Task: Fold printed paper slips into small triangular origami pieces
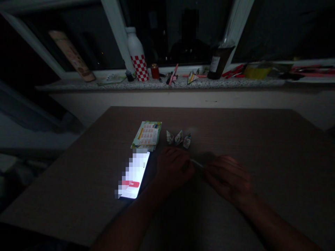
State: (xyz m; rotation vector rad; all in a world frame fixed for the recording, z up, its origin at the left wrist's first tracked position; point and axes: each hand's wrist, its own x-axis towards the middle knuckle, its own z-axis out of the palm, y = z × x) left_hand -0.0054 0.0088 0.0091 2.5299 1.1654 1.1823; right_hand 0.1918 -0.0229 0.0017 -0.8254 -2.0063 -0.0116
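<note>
Between my two hands runs a narrow pale edge of what looks like a folded piece of paper (pixel 196 163). My left hand (pixel 175 168) is closed on its left end, fingers curled, over the middle of the table. At the other end, my right hand (pixel 227 175) pinches it with thumb and fingers. Most of the paper is hidden by the fingers and the dim light. Just beyond my left hand stand three small folded paper pieces (pixel 178 138) in a row, pointed at the top.
A lit phone (pixel 134 177) lies left of my left hand, below a stack of printed cards (pixel 147 134). Behind the wooden table (pixel 274 139), the windowsill (pixel 115 83) carries a checkered bottle (pixel 140 64), a patterned tube (pixel 73 57), a small red jar (pixel 155 72) and a dark pouch (pixel 218 64).
</note>
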